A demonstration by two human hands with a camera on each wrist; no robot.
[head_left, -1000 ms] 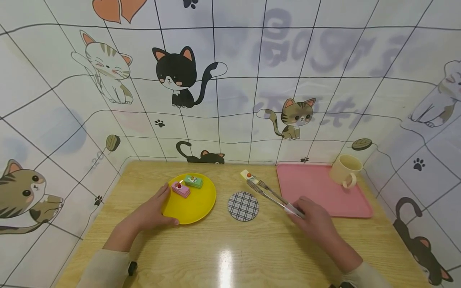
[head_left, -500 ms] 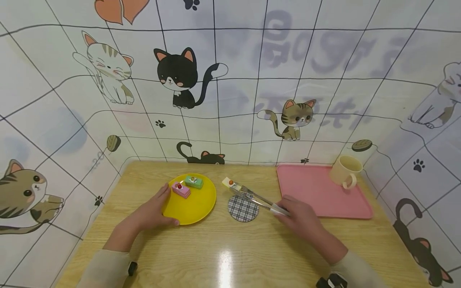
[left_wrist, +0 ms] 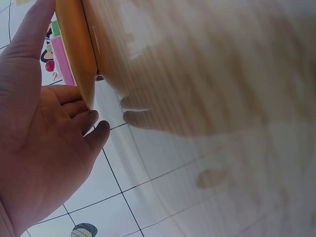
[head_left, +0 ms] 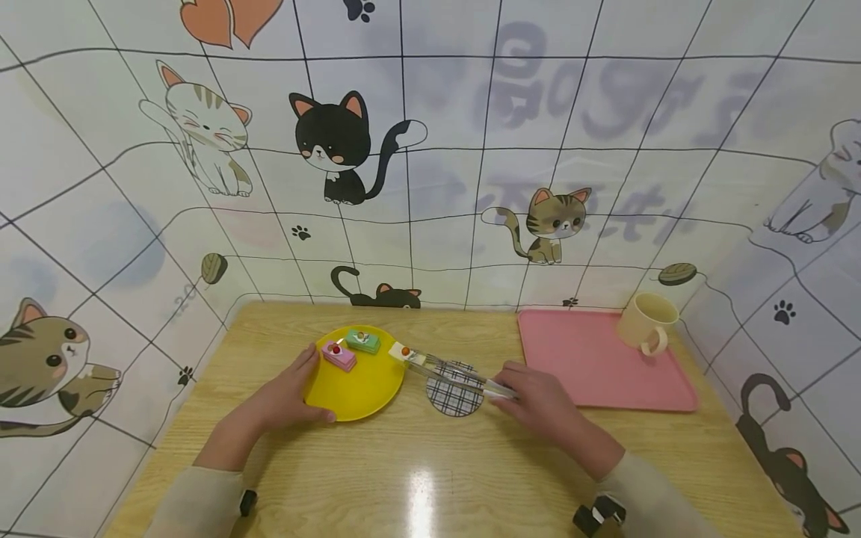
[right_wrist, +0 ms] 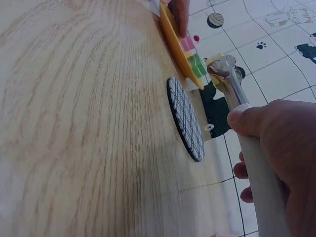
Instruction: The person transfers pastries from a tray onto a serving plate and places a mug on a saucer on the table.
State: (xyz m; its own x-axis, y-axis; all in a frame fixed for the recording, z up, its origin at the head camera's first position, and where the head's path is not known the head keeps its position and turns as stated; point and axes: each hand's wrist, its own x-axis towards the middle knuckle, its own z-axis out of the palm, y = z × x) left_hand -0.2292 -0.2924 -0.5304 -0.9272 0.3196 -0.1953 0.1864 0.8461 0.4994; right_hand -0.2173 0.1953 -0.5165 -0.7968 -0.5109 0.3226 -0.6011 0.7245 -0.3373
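Observation:
My left hand (head_left: 285, 396) holds the yellow plate (head_left: 359, 392) at its left rim, thumb at the near side and fingers farther back. On the plate sit a pink toy cake slice (head_left: 339, 357) and a green toy cake slice (head_left: 363, 341). My right hand (head_left: 541, 400) grips a pair of tongs (head_left: 499, 389) by the white handle. Between the tong tips is a pale yellow toy cake slice (head_left: 400, 351) with an orange fruit on top, overlapping the plate's right rim in the head view. The right wrist view shows the thumb pressed along the handle (right_wrist: 261, 182).
Under the tongs lies a round checked coaster (head_left: 452, 407). A pink tray (head_left: 572, 366) occupies the right side of the table, with a cream mug (head_left: 635, 325) at its back right corner. Walls covered with a cat print enclose the table at the back and sides.
My right hand has swung the tongs and the pale cake slice leftward, from near the tray across the coaster to the plate's right rim. The left hand and plate stay put.

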